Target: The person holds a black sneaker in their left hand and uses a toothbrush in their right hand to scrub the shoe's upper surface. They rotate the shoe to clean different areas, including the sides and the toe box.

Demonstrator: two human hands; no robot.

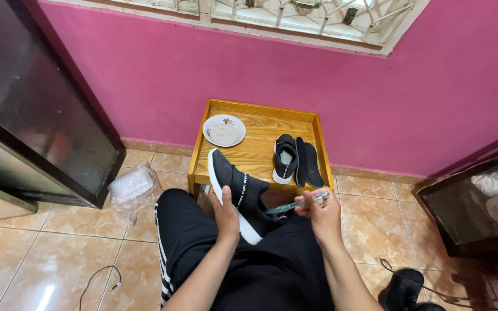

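Observation:
My left hand [226, 216] grips a black sneaker with a white sole [234, 187] from below, holding it tilted over my lap. My right hand [320, 214] holds a greenish toothbrush [295, 204], its head pointing left toward the heel opening of that shoe. On the small wooden table [249, 152] ahead lies the second black sneaker [285, 158] on its side, with two dark insoles [309, 164] beside it on the right. A white floral saucer [224, 131] sits at the table's back left.
A pink wall stands behind the table. A dark cabinet [36, 103] is at left, a clear plastic bag [131, 187] lies on the tiled floor beside it, a thin cable [96, 279] at lower left. A dark bin [479, 201] sits right; a black shoe [402, 291] lower right.

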